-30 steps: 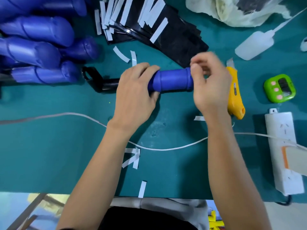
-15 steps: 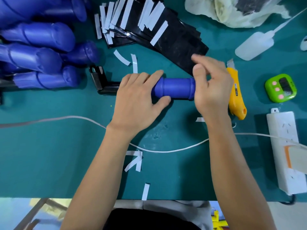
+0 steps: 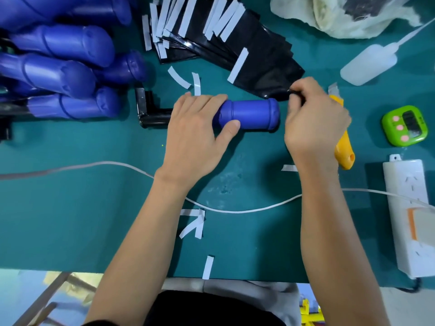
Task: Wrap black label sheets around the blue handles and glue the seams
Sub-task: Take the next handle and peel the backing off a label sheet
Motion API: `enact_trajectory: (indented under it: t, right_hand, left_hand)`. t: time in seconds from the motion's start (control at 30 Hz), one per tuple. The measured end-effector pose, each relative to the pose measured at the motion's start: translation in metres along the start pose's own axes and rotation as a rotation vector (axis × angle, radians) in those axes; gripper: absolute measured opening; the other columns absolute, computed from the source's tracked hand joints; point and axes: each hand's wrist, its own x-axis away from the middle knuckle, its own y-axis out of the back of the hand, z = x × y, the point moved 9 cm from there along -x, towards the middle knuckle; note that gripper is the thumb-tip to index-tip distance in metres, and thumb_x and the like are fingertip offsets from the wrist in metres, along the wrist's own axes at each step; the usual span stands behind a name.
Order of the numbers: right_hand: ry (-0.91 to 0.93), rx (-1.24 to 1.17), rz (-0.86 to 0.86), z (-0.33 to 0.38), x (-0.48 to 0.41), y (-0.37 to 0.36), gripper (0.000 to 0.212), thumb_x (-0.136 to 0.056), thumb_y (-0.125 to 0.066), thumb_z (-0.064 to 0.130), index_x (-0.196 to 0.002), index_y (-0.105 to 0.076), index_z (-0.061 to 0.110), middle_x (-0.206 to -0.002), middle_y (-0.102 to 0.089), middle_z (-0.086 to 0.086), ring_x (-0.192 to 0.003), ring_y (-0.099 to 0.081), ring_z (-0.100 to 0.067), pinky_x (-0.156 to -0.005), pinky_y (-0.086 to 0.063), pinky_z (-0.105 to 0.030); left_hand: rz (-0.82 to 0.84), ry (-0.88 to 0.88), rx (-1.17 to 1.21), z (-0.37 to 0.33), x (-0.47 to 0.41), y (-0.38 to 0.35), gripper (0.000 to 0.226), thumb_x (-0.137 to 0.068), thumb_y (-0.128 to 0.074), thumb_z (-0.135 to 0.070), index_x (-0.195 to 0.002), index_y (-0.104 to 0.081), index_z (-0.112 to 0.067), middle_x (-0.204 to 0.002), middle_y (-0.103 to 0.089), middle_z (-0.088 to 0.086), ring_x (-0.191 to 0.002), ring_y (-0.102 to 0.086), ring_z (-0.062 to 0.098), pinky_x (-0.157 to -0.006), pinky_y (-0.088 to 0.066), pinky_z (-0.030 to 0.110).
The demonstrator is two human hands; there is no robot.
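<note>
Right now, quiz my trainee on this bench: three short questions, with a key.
1. True or false: the blue handle under the left hand is already wrapped.
2. The right hand pinches: A) a black sheet, B) a white strip, C) the timer?
3. Fill in: the yellow glue gun lies to the handle's ___.
Key: 1 false; 2 A; 3 right.

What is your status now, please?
Left hand grips bare blue plastic handle. Right hand pinches glossy black label sheet. Yellow glue gun beneath right hand.
</note>
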Motion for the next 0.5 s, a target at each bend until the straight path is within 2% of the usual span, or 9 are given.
enact_trajectory:
  t: [0.03, 0.1, 0.17, 0.23, 0.3, 0.33, 0.4, 0.47, 0.5]
  right_hand:
    - [-0.038, -0.106, -0.097, -0.007, 0.001, 0.010, 0.021, -0.105, -0.051, 0.025, -0.116, -0.069, 0.021, -0.091, -0.073, -0.004, -0.080, -0.056, -0.034, -0.070, -0.033, -0.036]
    - [-0.031, -0.451, -0.296, -0.022, 0.009, 0.031, 0.020, -0.102, -0.055, 0.017, -0.110, -0.072, 0.011, -0.085, -0.069, 0.013, -0.076, -0.062, -0.013, -0.072, -0.042, -0.026]
    - [0.058, -0.827, -0.288, -0.025, 0.016, 0.037, 0.017, -0.099, -0.057, 0.005, -0.104, -0.072, 0.011, -0.079, -0.063, 0.024, -0.070, -0.056, 0.004, -0.070, -0.043, -0.017]
    - [0.143, -1.044, -0.077, -0.010, 0.019, 0.031, 0.030, -0.097, -0.057, -0.004, -0.102, -0.068, 0.023, -0.077, -0.067, 0.027, -0.071, -0.057, 0.008, -0.070, -0.045, -0.012]
    - [0.184, -1.093, 0.195, 0.009, 0.027, 0.018, 0.029, -0.093, -0.059, -0.004, -0.101, -0.070, 0.022, -0.081, -0.072, 0.021, -0.074, -0.061, 0.007, -0.072, -0.048, -0.013]
    - [0.189, -1.081, 0.319, 0.014, 0.030, 0.010, 0.026, -0.092, -0.059, -0.001, -0.100, -0.073, 0.018, -0.081, -0.073, 0.013, -0.074, -0.062, 0.003, -0.072, -0.049, -0.015]
    - [0.203, -1.016, 0.577, 0.020, 0.038, -0.003, 0.025, -0.089, -0.058, 0.005, -0.095, -0.079, 0.017, -0.080, -0.073, -0.004, -0.072, -0.064, -0.007, -0.071, -0.053, -0.023]
    - [0.249, -0.973, 0.854, 0.026, 0.056, -0.013, 0.025, -0.089, -0.058, 0.015, -0.105, -0.078, 0.014, -0.095, -0.078, -0.009, -0.084, -0.071, -0.016, -0.080, -0.058, -0.033]
    - [0.279, -1.000, 0.930, 0.030, 0.064, -0.012, 0.029, -0.090, -0.060, 0.019, -0.114, -0.077, 0.013, -0.106, -0.079, -0.010, -0.096, -0.073, -0.021, -0.088, -0.058, -0.038]
  left_hand:
    - [-0.021, -0.001, 0.013, -0.001, 0.000, 0.001, 0.049, -0.100, -0.061, -0.046, -0.135, -0.065, -0.012, -0.121, -0.067, 0.003, -0.113, -0.057, 0.028, -0.123, -0.027, 0.043]
    - [-0.106, -0.031, 0.058, -0.007, 0.002, 0.007, 0.049, -0.097, -0.066, -0.041, -0.136, -0.065, -0.011, -0.127, -0.067, 0.005, -0.118, -0.058, 0.027, -0.122, -0.030, 0.042]
    - [-0.204, -0.056, 0.153, -0.015, 0.008, 0.014, 0.052, -0.095, -0.070, -0.034, -0.141, -0.062, -0.010, -0.134, -0.065, 0.005, -0.120, -0.059, 0.026, -0.113, -0.041, 0.040]
    - [-0.235, 0.007, 0.400, -0.015, 0.010, 0.015, 0.068, -0.092, -0.076, -0.024, -0.152, -0.048, -0.010, -0.148, -0.056, 0.004, -0.121, -0.060, 0.024, -0.102, -0.051, 0.040]
    - [-0.248, 0.087, 0.739, -0.011, 0.010, 0.014, 0.082, -0.090, -0.079, -0.013, -0.158, -0.034, -0.010, -0.155, -0.047, 0.008, -0.111, -0.063, 0.021, -0.087, -0.056, 0.037]
    - [-0.264, 0.111, 0.906, -0.009, 0.010, 0.015, 0.077, -0.091, -0.077, -0.009, -0.155, -0.035, -0.008, -0.148, -0.053, 0.011, -0.100, -0.065, 0.019, -0.078, -0.056, 0.034]
    - [-0.274, 0.156, 1.153, -0.002, 0.009, 0.018, 0.039, -0.093, -0.071, -0.006, -0.129, -0.057, -0.007, -0.107, -0.072, 0.003, -0.072, -0.062, 0.013, -0.059, -0.050, 0.026]
    - [-0.199, 0.167, 1.266, -0.003, 0.007, 0.018, 0.005, -0.093, -0.067, -0.008, -0.098, -0.065, -0.009, -0.074, -0.069, -0.004, -0.053, -0.055, 0.012, -0.045, -0.043, 0.022]
    - [-0.132, 0.169, 1.306, -0.006, 0.007, 0.015, 0.003, -0.094, -0.066, -0.006, -0.093, -0.065, -0.009, -0.069, -0.068, -0.004, -0.049, -0.054, 0.012, -0.042, -0.040, 0.021]
